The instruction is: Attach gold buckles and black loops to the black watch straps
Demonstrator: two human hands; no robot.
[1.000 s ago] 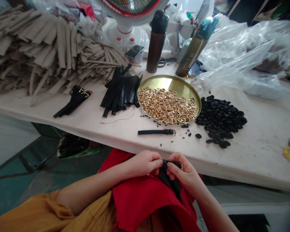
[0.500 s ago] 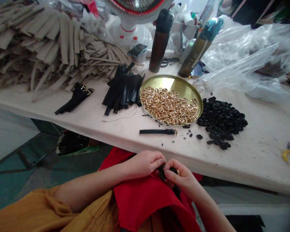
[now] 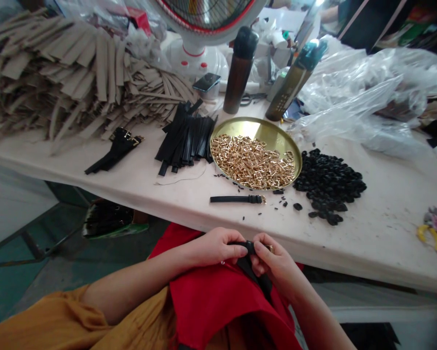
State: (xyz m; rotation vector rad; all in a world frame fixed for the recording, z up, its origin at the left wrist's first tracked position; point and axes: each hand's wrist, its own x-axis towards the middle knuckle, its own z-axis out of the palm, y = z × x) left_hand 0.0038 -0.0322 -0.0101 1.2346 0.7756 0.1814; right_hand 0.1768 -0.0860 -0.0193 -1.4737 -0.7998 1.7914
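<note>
Over my lap, just off the table's front edge, both hands pinch a black watch strap [image 3: 250, 247]. My left hand [image 3: 223, 247] is closed on its left part, thumb on top. My right hand [image 3: 271, 256] is closed round the other end, where a bit of gold buckle shows by the fingers. Much of the strap is hidden by the fingers. On the table in front lies another black strap [image 3: 236, 199] with loops and a gold buckle. Behind it, gold buckles [image 3: 256, 163] fill much of a round gold tray [image 3: 293, 141]. To the right is a heap of black loops [image 3: 329, 182].
Black strips [image 3: 187, 141] lie left of the tray, with a bundle of buckled straps [image 3: 116, 148] further left. Beige strips [image 3: 68, 68] are piled at back left. A fan [image 3: 196, 58], spray cans [image 3: 240, 70], plastic bags [image 3: 371, 92] and yellow-handled pliers [image 3: 433, 232] surround the work area.
My fingers have shifted along the strap; half a second ago my hands were bunched over it, and now its dark band shows between them. The view has tilted slightly.
</note>
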